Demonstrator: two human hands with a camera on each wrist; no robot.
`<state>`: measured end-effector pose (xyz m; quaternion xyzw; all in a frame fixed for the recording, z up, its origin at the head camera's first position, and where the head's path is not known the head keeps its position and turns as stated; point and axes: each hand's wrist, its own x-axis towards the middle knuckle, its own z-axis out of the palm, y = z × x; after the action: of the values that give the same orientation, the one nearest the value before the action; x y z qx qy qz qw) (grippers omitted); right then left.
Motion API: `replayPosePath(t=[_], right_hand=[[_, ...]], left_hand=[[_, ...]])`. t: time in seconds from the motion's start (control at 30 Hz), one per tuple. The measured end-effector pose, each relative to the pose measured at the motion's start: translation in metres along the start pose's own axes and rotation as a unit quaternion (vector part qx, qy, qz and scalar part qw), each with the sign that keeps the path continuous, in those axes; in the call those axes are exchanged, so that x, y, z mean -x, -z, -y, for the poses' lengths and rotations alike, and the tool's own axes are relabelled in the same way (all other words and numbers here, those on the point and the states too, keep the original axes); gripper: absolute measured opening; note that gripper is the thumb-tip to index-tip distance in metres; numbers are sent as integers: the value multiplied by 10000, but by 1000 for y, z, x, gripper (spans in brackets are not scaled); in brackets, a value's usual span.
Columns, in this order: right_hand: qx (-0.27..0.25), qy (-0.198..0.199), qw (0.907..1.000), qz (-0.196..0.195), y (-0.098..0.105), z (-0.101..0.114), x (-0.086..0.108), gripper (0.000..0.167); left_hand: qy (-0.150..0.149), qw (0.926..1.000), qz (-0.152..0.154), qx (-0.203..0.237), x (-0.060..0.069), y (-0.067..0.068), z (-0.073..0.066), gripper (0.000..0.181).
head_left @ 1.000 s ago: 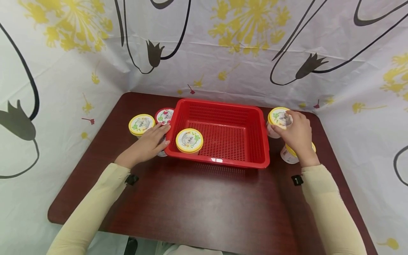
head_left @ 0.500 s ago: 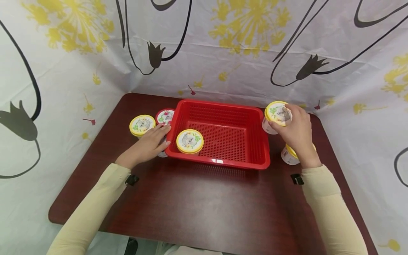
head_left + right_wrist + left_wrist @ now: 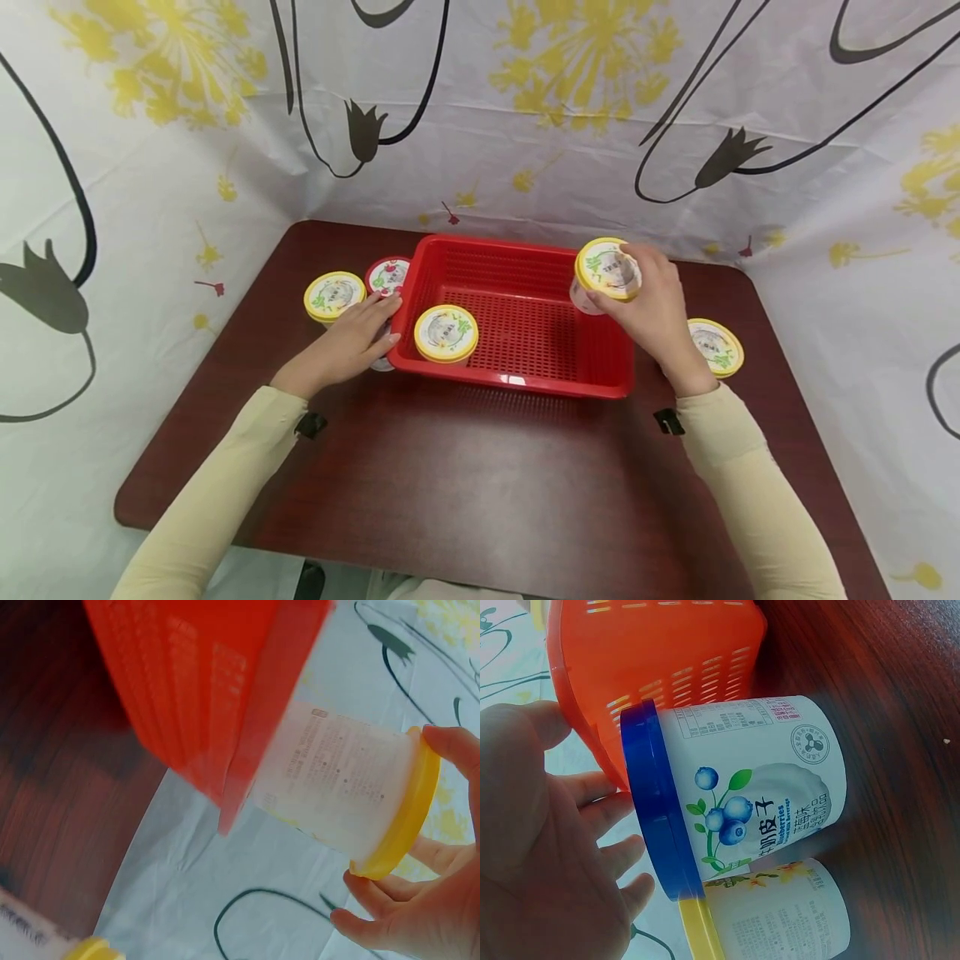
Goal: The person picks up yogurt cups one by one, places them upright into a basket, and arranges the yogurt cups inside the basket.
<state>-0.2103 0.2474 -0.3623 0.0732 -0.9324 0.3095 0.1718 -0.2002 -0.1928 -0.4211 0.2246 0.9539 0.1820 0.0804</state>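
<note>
My right hand (image 3: 652, 304) grips a yellow-lidded tub (image 3: 609, 268) by its lid, fingers and thumb around the edge. The tub is raised over the right end of the red plastic basket (image 3: 517, 383); in the right wrist view its bottom is partly hidden behind the basket rim. My left hand (image 3: 352, 337) rests on the basket's left rim, fingers fairly straight. Beneath that hand stands a blue-lidded blueberry tub (image 3: 742, 787), mostly covered in the head view. Another yellow-lidded tub (image 3: 446, 332) sits inside the basket at its front left.
Left of the basket stand a yellow-lidded tub (image 3: 333, 295) and a red-lidded tub (image 3: 387, 275). One more yellow-lidded tub (image 3: 716, 346) is on the table (image 3: 480, 483) at the right, partly behind my right wrist. A patterned white cloth (image 3: 450, 183) hangs behind the table.
My right hand has lifted the yellow-lidded tub off the table at the right and carried it left, over the basket's right rim. My left hand has stayed on the left rim.
</note>
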Motion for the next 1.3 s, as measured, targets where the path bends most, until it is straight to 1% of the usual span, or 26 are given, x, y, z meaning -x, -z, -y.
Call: replayPosePath(t=[0.17, 0.33, 0.53, 0.7, 0.9, 1.1, 1.3], right_hand=[[-92, 222, 9995, 185, -11, 6, 0, 74], [-64, 310, 9989, 351, -20, 9, 1, 76], [-32, 434, 9967, 681, -31, 8, 8, 80], [-46, 459, 9935, 1038, -40, 10, 14, 82], [7, 572, 9897, 1313, -50, 12, 23, 82], [123, 585, 9843, 1663, -56, 16, 30, 86], [133, 690, 9802, 1852, -60, 20, 34, 86]], left_hand=[[-7, 10000, 37, -1, -1, -2, 1, 74], [-1, 10000, 31, -19, 0, -1, 1, 75], [-4, 10000, 11, -38, 0, -1, 1, 75], [41, 10000, 25, -14, 0, -1, 0, 75], [36, 10000, 30, -16, 0, -1, 0, 75], [15, 10000, 12, -22, 0, -2, 0, 74], [21, 10000, -22, -20, 0, -3, 1, 74]])
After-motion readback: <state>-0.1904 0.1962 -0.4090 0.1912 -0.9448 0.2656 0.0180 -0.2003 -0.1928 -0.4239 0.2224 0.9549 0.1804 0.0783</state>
